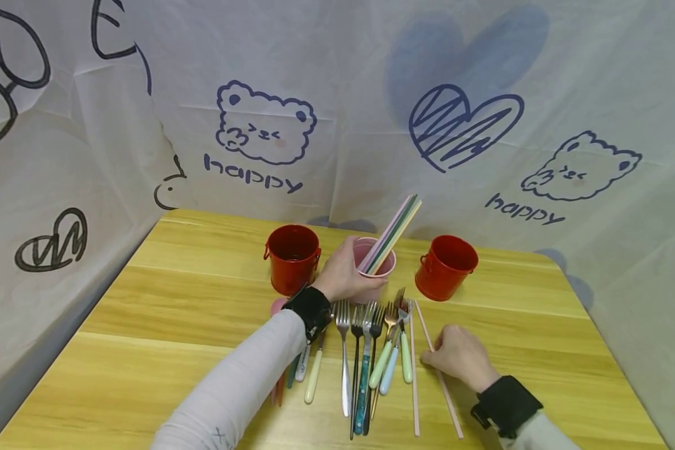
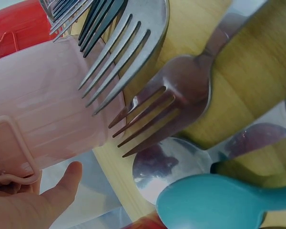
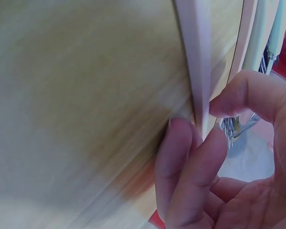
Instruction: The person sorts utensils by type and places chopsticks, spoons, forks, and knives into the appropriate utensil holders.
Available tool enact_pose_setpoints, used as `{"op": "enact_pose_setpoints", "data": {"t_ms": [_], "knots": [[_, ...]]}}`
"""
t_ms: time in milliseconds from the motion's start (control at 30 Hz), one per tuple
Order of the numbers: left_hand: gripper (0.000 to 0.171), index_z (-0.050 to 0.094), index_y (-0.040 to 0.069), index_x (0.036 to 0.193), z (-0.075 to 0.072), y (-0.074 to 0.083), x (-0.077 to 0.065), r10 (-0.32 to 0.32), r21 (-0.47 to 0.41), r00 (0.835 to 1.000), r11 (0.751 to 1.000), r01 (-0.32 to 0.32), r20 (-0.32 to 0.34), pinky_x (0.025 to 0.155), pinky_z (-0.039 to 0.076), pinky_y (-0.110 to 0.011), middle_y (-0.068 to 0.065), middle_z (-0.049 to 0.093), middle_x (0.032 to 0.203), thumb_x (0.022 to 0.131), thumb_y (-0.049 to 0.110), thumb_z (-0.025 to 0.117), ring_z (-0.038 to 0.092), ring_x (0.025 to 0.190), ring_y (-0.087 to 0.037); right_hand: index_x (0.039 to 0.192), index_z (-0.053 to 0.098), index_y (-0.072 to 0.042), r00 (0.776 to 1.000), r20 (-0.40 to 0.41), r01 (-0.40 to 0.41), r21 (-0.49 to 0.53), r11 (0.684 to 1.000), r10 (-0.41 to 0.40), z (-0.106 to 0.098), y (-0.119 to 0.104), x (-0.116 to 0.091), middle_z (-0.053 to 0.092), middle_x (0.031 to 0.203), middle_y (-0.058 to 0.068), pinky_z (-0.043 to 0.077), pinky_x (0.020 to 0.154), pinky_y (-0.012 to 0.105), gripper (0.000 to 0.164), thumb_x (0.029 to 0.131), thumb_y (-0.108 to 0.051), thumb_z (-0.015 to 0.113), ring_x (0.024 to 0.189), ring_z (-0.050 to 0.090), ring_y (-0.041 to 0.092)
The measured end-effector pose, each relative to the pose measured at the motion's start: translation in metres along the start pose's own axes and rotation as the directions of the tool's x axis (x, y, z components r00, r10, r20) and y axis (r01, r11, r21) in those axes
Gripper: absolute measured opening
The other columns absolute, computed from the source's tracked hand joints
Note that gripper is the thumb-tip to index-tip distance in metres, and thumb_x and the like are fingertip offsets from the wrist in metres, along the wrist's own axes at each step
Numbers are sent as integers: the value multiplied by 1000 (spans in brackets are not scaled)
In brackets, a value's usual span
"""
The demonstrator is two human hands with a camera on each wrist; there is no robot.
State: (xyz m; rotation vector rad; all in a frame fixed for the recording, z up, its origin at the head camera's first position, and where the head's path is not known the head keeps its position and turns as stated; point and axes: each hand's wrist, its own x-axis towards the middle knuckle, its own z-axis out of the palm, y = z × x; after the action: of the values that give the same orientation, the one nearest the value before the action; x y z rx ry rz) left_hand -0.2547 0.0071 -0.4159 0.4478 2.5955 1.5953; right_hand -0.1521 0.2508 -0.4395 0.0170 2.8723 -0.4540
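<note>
A pink bucket (image 2: 52,100) is being gripped by the left hand (image 1: 344,275), a pink chopstick (image 1: 449,405) pinched by the right hand (image 1: 462,356), spoons (image 2: 207,202) partly hidden by a sleeve (image 1: 242,375)

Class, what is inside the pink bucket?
Pink, green and yellow sticks lean inside the pink bucket. Their lower ends and its bottom are hidden by its near wall.
</note>
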Motion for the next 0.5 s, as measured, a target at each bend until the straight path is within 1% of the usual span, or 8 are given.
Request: {"op": "enact_pose_setpoints", "data": {"t_ms": [133, 267, 367, 500], "knots": [[87, 36, 21, 135, 0, 0, 0, -5, -18, 1000, 1000, 5, 0, 99, 43, -37, 3, 53, 126, 65, 33, 85, 51, 115, -14, 63, 58, -10, 1000, 6, -3, 1, 1000, 3, 0, 0, 0, 53, 59, 3, 36, 45, 28, 24, 69, -26, 75, 49, 49, 15], [87, 36, 21, 135, 1, -1, 1, -3, -17, 1000, 1000, 3, 0, 98, 43, -36, 3, 52, 126, 64, 34, 86, 51, 113, -13, 61, 58, -10, 1000, -5, -2, 2, 1000, 2, 0, 0, 1, 51, 57, 3, 35, 43, 27, 24, 69, -25, 75, 48, 48, 16], [87, 36, 20, 135, 1, -1, 1, 2, -15, 1000, 1000, -2, -2, 99, 43, -37, 2, 52, 126, 65, 33, 86, 52, 115, -16, 60, 57, -10, 1000, -9, 0, 1, 1000, 0, 1, 0, 2, 50, 55, 3, 33, 43, 26, 25, 69, -25, 74, 48, 46, 16], [86, 36, 19, 134, 1, -1, 1, 9, -4, 1000, 1000, -9, -2, 99, 43, -38, 1, 52, 126, 65, 32, 85, 51, 116, -20, 62, 57, -9, 1000, 6, -6, 23, 1000, 6, -1, 1, 1, 51, 58, 4, 36, 44, 27, 24, 69, -24, 74, 50, 48, 16]]}}
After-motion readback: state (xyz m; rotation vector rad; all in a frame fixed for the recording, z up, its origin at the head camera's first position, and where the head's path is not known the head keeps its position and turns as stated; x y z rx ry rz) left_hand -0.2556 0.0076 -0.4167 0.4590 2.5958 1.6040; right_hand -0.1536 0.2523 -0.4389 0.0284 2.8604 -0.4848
